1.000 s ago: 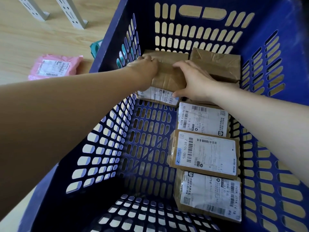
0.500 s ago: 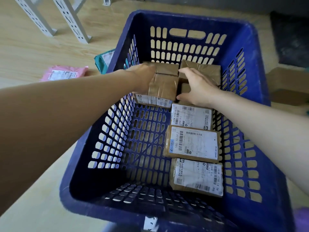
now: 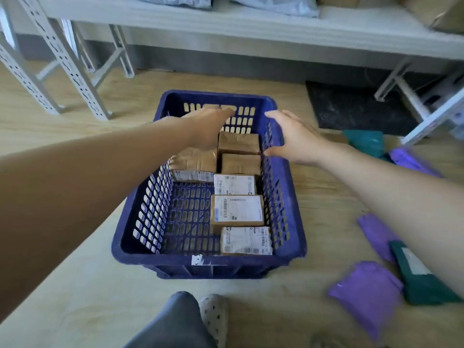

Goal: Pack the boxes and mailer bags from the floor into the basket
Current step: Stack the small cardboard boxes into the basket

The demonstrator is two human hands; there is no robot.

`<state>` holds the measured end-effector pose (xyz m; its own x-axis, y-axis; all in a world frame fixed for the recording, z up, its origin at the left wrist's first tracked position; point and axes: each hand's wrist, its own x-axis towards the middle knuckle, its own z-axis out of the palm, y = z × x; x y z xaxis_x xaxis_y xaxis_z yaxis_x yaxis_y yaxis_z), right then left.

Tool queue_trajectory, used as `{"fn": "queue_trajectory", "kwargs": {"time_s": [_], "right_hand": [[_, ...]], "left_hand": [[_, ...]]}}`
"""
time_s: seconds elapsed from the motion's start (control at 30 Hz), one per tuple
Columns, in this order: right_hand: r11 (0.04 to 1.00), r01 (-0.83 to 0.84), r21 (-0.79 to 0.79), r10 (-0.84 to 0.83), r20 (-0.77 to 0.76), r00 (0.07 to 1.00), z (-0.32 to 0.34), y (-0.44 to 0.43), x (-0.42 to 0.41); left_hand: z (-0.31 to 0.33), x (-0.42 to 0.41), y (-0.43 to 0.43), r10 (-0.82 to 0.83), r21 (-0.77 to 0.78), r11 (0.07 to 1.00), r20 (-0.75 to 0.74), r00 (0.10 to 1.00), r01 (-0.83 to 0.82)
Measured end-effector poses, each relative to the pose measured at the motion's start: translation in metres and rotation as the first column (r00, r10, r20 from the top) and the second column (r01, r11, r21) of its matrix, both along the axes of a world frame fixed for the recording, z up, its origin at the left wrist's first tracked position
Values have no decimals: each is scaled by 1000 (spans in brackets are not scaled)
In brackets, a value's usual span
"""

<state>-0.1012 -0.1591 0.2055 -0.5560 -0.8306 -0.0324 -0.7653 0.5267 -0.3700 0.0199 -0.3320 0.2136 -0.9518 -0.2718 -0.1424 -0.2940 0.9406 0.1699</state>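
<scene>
A blue slotted basket (image 3: 206, 266) stands on the wooden floor and holds several brown cardboard boxes, among them a taped one (image 3: 193, 163) at the far left and labelled ones (image 3: 237, 210) along the right wall. My left hand (image 3: 207, 126) hovers open above the far-left box, fingers straight, holding nothing. My right hand (image 3: 292, 136) is open over the basket's right rim, also holding nothing. Purple mailer bags (image 3: 365, 295) and dark green mailer bags (image 3: 421, 277) lie on the floor to the right.
A grey metal shelf (image 3: 251, 26) with slotted legs (image 3: 72, 69) spans the back. A dark mat (image 3: 351, 106) lies under it at right. Another green bag (image 3: 365, 143) lies on the floor behind my right wrist. My knee and a perforated shoe (image 3: 214, 317) are at the bottom.
Both hands have let go of the taped box and lifted away from it. My head has pulled back and up, so the whole basket and the floor to the right show.
</scene>
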Motion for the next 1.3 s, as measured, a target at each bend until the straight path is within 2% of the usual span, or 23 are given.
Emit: {"fn": "queue_trajectory", "kwargs": {"time_s": [0.33,0.6,0.8,1.0,1.2,1.3], "right_hand": [[974,224,-29,-226,-154,962,96,148,30],[908,418,36,-396,-254,883,139,271,57],[825,563,42,-535,-265,803,147,365,61],[731,682,1,-673,-160,722,140,450,69],[672,738,62,-723,-159,672,100,518,51],[633,767,107,-757,-126,642,71,549,34]], "left_hand": [[92,1,121,-251,-25,968,-137,958,250],[125,-9,245,-450,-3,888,-202,870,459],[119,-33,330,-539,12,838,-151,829,546],[109,-53,405,-637,49,763,-110,763,645],[61,-95,475,-727,61,682,-49,685,729],[28,-130,503,-772,13,636,-15,636,772]]}}
